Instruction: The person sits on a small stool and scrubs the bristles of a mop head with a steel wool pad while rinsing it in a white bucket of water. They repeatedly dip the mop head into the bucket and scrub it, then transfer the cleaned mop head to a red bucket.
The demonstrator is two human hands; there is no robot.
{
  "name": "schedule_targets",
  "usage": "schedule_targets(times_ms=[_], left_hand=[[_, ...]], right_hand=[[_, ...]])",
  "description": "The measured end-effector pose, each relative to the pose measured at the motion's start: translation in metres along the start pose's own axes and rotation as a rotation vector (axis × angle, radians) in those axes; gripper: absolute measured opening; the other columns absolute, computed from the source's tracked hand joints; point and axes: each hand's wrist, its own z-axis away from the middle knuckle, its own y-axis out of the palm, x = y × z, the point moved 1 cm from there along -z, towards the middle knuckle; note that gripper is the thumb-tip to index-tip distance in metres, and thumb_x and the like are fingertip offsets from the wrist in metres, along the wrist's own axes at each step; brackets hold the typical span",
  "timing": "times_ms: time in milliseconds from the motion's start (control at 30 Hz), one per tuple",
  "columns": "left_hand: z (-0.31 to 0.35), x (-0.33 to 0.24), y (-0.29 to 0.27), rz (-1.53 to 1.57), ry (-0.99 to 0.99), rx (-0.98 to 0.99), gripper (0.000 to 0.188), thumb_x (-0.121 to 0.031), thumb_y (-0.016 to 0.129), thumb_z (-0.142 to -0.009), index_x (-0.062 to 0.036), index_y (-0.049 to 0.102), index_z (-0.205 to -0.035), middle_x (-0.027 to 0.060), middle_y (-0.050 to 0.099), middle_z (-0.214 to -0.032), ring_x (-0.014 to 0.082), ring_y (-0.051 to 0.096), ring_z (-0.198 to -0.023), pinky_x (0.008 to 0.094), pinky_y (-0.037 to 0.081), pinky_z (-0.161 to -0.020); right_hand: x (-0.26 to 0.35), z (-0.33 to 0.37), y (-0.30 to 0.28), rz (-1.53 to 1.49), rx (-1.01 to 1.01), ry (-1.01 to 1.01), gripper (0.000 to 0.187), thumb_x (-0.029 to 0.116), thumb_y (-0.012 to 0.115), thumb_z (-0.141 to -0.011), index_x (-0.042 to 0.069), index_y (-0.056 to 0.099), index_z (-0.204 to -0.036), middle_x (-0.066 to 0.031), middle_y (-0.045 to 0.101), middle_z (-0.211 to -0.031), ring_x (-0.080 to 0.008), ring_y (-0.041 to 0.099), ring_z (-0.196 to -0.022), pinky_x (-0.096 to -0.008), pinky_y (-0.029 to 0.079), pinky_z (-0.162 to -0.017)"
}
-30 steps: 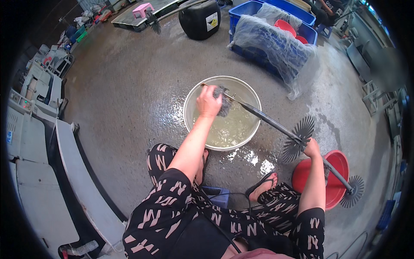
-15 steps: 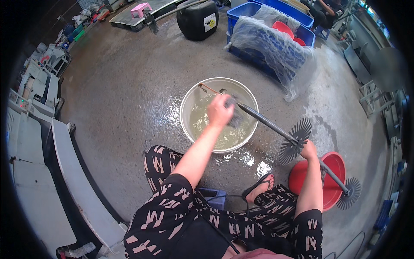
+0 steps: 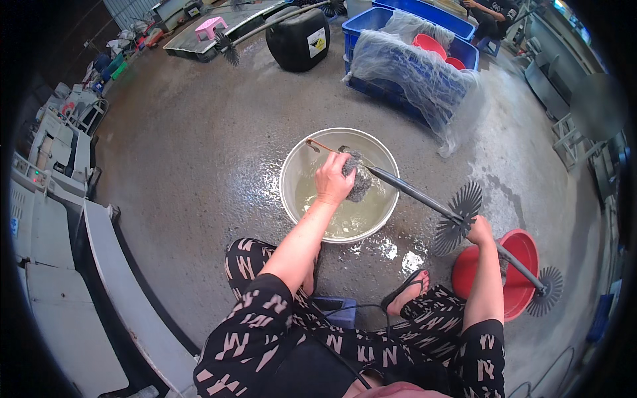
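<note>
My left hand is closed on a grey, rough-textured scouring pad at the upper end of a long dark-grey rod. This end lies over a round whitish tub of cloudy water, where a thin copper-coloured hooked piece sticks out past my fingers. My right hand is wrapped round the rod just behind a slotted, fan-like black disc. A second slotted disc sits at the rod's lower right end, beside a red bucket.
Blue crates with clear plastic sheeting and red bowls stand at the back right. Near them are a black jerrycan and another disc-ended rod. Grey machines line the left. A person sits far right. The floor is wet.
My left hand, blurred by motion before, is now sharper and slightly further left over the tub. The pad shows more plainly. My right hand keeps its hold on the rod; the whole view has shifted a little.
</note>
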Motion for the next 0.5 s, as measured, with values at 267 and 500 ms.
schedule_targets(times_ms=[267,500], left_hand=[[0.009,-0.018,0.010,0.081,0.051,0.058,0.026,-0.015,0.073,-0.069,-0.0126,0.063,-0.093,0.0073,0.062,-0.093,0.0298,0.064,-0.078,0.0392,0.051,-0.066],[0.009,-0.020,0.019,0.096,-0.022,0.028,0.022,-0.016,0.072,-0.072,-0.0113,0.062,-0.091,0.0089,0.064,-0.091,0.0310,0.063,-0.084,0.0404,0.050,-0.070]], right_hand=[[0.013,0.007,-0.014,-0.034,0.016,0.024,0.023,0.007,0.059,-0.068,0.003,0.066,-0.089,-0.0220,0.066,-0.093,-0.0383,0.062,-0.092,-0.0456,0.050,-0.081],[0.014,0.007,-0.009,-0.017,-0.073,-0.032,0.018,0.008,0.059,-0.067,0.003,0.067,-0.083,-0.0221,0.066,-0.088,-0.0383,0.063,-0.089,-0.0467,0.050,-0.080]])
